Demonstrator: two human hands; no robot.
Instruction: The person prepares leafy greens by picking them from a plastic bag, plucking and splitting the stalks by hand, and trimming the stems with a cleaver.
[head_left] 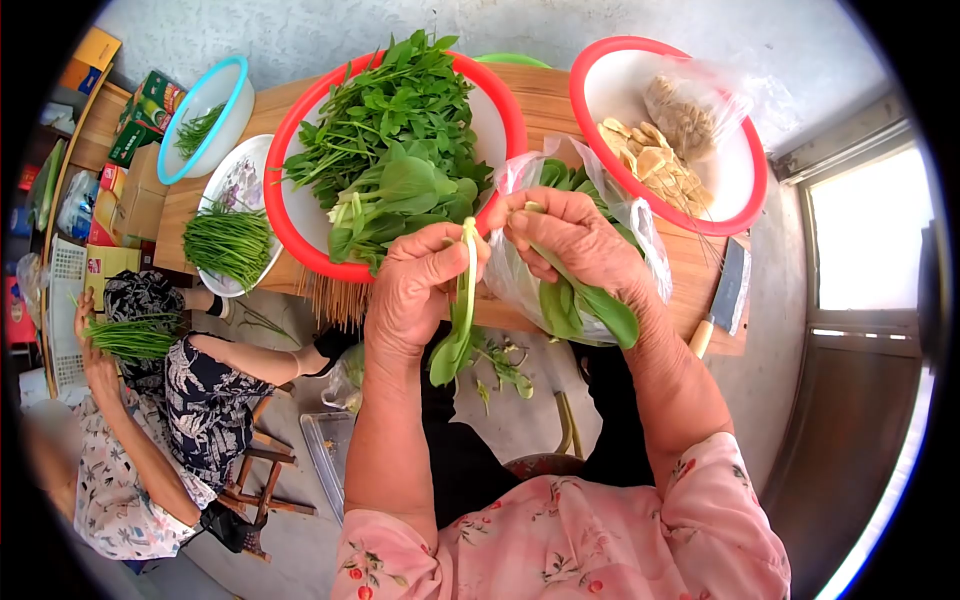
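Note:
My left hand (410,285) pinches a single bok choy leaf (460,325), its pale stalk up and its green blade hanging down. Close beside it, my right hand (575,240) is closed around more bok choy leaves (590,305), which droop below the palm. Both hands are above the near edge of the table. Behind them stands a red-rimmed basin (290,215) with leafy stems (410,110) and a bunch of bok choy (400,195). A clear plastic bag (655,250) with greens inside sits partly hidden behind my right hand.
A second red-rimmed basin (755,190) holds pale slices (645,155) and a bagged food. A cleaver (730,285) lies at the table's right edge. At left are a plate of green stalks (228,245), a blue-rimmed basin (240,100) and a seated person (150,440) holding similar stalks.

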